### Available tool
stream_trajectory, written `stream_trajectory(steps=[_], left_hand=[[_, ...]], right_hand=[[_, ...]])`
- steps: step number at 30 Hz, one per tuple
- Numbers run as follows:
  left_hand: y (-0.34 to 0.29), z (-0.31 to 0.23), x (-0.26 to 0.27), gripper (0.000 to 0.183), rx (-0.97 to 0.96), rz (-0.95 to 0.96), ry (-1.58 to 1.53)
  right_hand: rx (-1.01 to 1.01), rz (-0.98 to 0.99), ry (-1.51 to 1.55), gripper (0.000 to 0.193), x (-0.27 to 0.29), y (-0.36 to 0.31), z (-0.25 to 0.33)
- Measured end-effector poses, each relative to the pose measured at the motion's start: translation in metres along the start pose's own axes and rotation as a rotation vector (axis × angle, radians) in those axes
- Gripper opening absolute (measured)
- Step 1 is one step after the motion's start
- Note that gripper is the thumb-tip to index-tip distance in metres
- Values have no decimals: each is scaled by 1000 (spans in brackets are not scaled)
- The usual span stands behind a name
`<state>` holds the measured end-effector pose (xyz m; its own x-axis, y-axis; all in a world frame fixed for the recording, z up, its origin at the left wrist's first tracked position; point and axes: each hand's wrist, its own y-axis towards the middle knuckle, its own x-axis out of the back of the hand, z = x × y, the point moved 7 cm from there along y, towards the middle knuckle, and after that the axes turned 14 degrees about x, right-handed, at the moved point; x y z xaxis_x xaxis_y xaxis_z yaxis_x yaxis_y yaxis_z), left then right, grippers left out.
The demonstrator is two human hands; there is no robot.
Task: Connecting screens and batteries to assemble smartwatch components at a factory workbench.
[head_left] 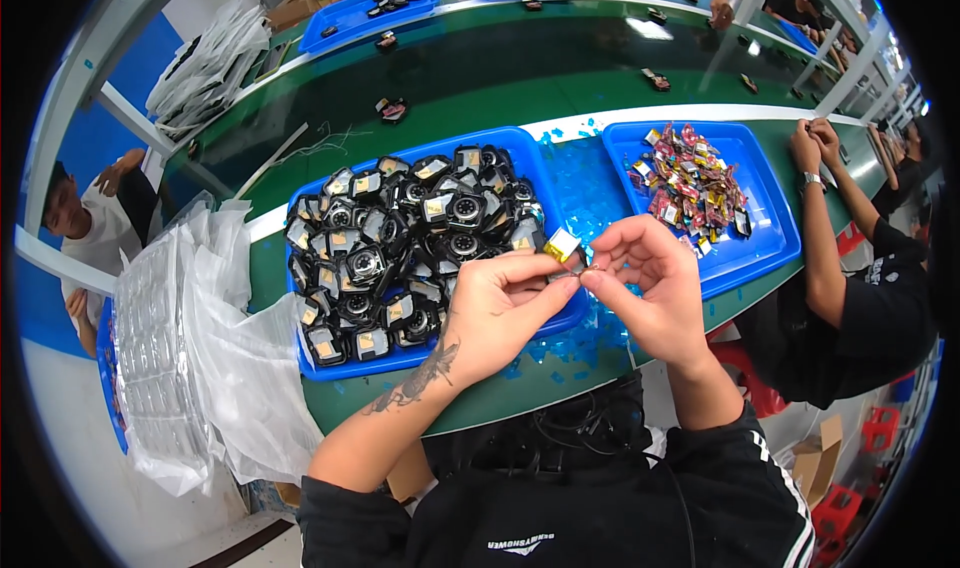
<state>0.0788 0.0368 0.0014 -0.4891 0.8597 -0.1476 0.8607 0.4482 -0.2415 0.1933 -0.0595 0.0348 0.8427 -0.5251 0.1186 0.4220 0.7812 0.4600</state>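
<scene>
- My left hand (505,303) has the thumb and the forefinger pressed together, and they pinch a small part (563,246) with a yellow-and-silver block, which sticks up above my fingers.
- My right hand (648,283) meets it from the other side: thumb and forefinger pinch at the lower end of the same part, while the other fingers are bent and a little spread.
- My two thumb tips are very near each other; what exactly lies between them is too small, and I cannot tell.
- The part is held up in front of me, seen over the right edge of the left blue tray (350,371), toward its near right corner.
- This tray is full of black housings (365,264), many with a round dial, heaped up to its left edge.
- The right blue tray (768,243) carries a heap of small red and yellow parts (690,183), mostly toward its far left corner.
- Between the trays, small blue pieces (585,183) are scattered on the green bench (330,398).
- Beyond the far edges of the trays, a few parts (392,110) lie on a dark green belt (520,53).
</scene>
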Motion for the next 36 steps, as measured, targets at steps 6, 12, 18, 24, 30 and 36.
stream_trajectory(steps=[6, 12, 18, 24, 30, 36], left_hand=[[-4, -8, 0, 40, -97, -7, -89], [-3, -6, -4, 54, -100, -12, -129], [-4, -8, -1, 56, -144, -50, -148], [-6, -4, 3, 60, -205, -67, -184], [-39, -30, -1, 68, -762, -620, 612], [-83, -3, -84, 40, -1528, -240, 1025]], right_hand=[[38, -19, -56, 28, -2, 2, -7], [128, -66, -162, 29, -1, -5, -5], [119, -63, -229, 32, -9, 1, -2], [99, 50, -175, 38, -21, 8, -8], [153, 234, -210, 44, -22, 99, -27], [-269, 122, -322, 50, 22, 226, -175]])
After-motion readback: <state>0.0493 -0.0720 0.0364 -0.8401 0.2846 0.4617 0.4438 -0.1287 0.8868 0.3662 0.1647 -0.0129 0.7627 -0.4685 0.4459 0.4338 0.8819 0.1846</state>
